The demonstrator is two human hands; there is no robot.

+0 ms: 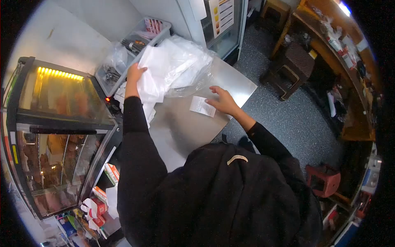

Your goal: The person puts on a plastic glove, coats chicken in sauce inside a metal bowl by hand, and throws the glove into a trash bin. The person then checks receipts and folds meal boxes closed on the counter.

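Note:
My left hand (135, 74) is closed on the edge of a thin white bag (153, 76), which hangs down in soft folds. Behind it, a large clear plastic bag (189, 61) of white, flat-looking bags lies spread over the metal counter (177, 127). A small printed receipt (202, 106) rests on the counter. Beside that slip is my right hand (224, 101), with fingers apart and nothing held; whether a fingertip touches the paper I cannot tell.
Grey bins (111, 88) with packets and utensils line the wall. A lit glass display cabinet (61, 123) stands at left, with red-and-white boxes (96, 208) below. At right are a brown stool (294, 61), a red stool (323, 181) and a wooden shelf (358, 127).

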